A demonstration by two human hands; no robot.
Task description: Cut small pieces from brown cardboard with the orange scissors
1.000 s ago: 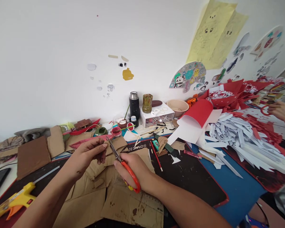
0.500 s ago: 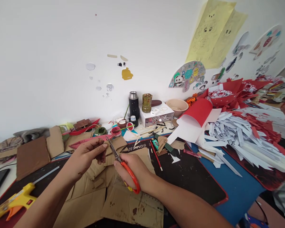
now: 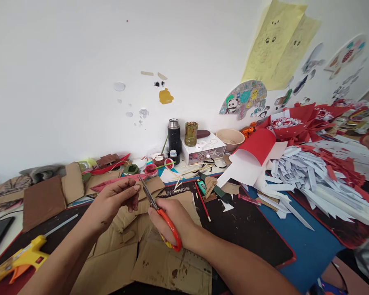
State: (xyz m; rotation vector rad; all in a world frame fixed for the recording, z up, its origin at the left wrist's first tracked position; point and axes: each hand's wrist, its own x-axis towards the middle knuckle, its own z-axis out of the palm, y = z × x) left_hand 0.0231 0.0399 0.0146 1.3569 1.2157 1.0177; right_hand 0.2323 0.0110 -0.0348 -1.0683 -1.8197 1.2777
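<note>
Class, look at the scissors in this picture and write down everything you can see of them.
The scissors have orange-red loop handles and grey metal blades. The right hand grips the handles, fingers through the loops. The blades point up and away to the left, towards the fingertips of the left hand, which pinch something too small to make out at the blade tips. Whether the blades are parted cannot be told. The scissors are held in the air above torn brown cardboard on the dark table mat.

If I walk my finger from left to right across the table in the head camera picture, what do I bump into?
Yellow glue gun → left hand → orange-handled scissors in the right hand → red pencil → red-and-white paper roll → pile of white paper strips.
</note>
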